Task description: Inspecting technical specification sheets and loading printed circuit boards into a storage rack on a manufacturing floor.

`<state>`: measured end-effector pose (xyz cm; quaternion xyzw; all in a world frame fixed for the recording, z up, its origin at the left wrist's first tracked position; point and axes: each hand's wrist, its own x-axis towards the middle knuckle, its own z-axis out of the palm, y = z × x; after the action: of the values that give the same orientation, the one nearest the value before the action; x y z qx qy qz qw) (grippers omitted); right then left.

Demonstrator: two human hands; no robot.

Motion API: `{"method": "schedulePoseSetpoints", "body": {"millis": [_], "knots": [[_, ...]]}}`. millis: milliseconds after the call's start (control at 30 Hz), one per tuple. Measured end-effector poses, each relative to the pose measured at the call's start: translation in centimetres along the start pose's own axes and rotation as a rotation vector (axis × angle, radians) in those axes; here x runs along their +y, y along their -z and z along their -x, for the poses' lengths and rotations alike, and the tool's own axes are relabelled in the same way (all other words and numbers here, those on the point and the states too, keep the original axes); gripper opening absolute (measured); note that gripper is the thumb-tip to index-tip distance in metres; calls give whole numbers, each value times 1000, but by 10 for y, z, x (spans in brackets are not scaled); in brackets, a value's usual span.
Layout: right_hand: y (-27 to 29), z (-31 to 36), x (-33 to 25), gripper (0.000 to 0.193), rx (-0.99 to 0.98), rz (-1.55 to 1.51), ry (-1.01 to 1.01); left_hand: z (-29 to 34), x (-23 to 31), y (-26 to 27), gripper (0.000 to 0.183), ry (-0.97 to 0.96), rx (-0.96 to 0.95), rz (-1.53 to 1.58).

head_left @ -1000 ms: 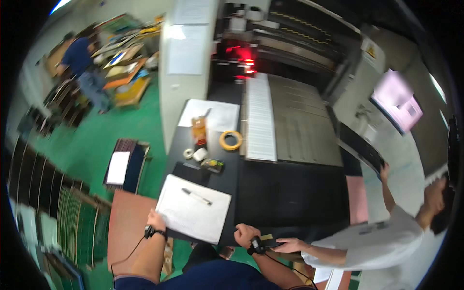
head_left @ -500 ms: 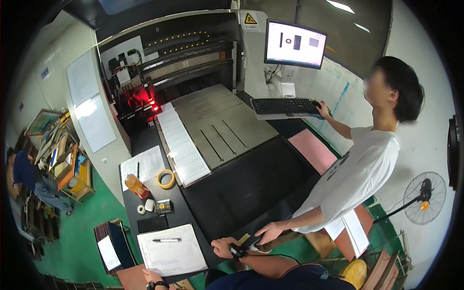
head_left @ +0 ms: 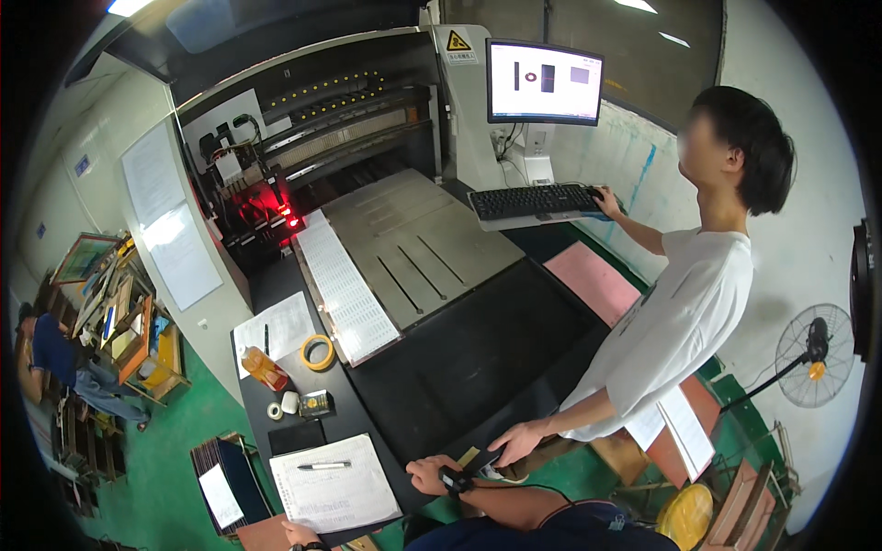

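Observation:
My right hand (head_left: 427, 476) rests at the near edge of the black worktop, its fingers curled in, with nothing visible in them. A black device is strapped to that wrist. My left hand (head_left: 299, 534) lies by the lower left corner of a written paper sheet (head_left: 354, 496); most of its fingers are hidden, so its grip is unclear. A pen (head_left: 325, 466) lies across the sheet. To the right of my right hand, a co-worker's hand (head_left: 519, 443) touches the worktop edge, and the other hand (head_left: 606, 202) is by the keyboard (head_left: 533, 201).
A machine bed (head_left: 367, 220) with a printed strip (head_left: 344, 294) and a red-lit head (head_left: 285, 213) stands ahead. Tape (head_left: 317, 353), a drink bottle (head_left: 265, 369) and a small box (head_left: 316, 402) sit on the left. A monitor (head_left: 544, 83) and a fan (head_left: 815, 356) are at right.
My view has shifted slightly, moving the whole scene a little in the picture. Both my hands stay in nearly the same places, and the co-worker's hands look unchanged.

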<state>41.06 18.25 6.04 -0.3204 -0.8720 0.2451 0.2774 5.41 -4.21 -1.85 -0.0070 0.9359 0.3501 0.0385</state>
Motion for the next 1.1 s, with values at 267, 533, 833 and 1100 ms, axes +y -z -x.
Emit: {"method": "schedulePoseSetpoints", "body": {"millis": [267, 533, 833, 1100], "knots": [[2, 2, 1, 6, 7, -60, 2, 13, 8, 5, 61, -64, -37, 69], [2, 2, 1, 7, -13, -48, -12, 7, 7, -1, 62, 55, 22, -35], [2, -1, -1, 7, 30, -38, 27, 4, 3, -8, 60, 36, 22, 73], [11, 0, -5, 6, 1, -40, 13, 0, -5, -8, 60, 7, 0, 84]]}}
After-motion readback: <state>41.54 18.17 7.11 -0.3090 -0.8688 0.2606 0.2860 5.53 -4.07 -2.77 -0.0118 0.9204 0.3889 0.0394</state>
